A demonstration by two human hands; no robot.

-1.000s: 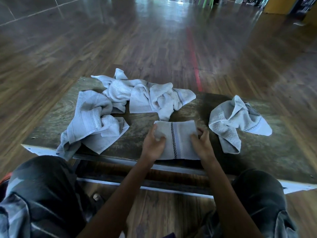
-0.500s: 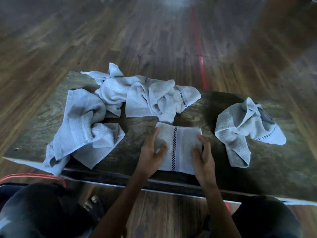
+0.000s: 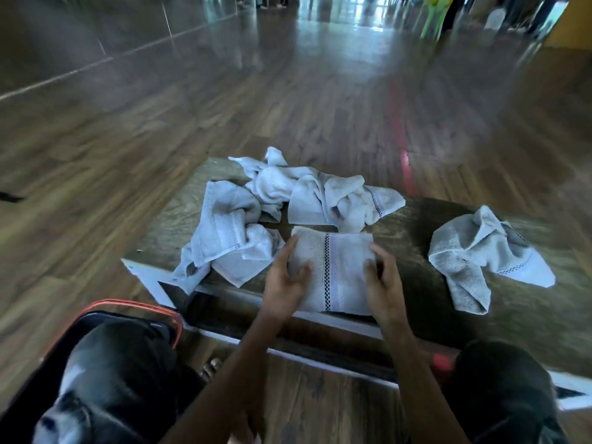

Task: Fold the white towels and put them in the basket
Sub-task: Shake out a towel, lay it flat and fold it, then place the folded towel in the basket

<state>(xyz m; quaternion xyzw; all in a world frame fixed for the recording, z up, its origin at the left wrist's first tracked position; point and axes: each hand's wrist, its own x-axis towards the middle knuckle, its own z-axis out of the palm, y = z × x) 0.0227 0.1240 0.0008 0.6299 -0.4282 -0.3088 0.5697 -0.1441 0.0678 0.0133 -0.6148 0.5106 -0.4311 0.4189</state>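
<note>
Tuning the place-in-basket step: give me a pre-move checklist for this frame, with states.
1. Folded towel compact, stripe flat: ok.
2. Left hand holds its left edge: ok.
3. Right hand holds its right edge: ok.
4. Basket in view, lower left beside the knee: ok.
5. Room inside it: cannot tell, the knee hides it.
6. Crumpled towel overhangs the table edge near the likely path: not ok, may snag.

We see 1 folded towel (image 3: 339, 267), black checkered stripe up, at the near edge of the table (image 3: 407, 229). 3 crumpled white lots: left towel (image 3: 224, 238), back heap (image 3: 320, 197), and right towel (image 3: 474, 254), well apart. Orange-rimmed basket (image 3: 128, 305) lower left, mostly hidden.
</note>
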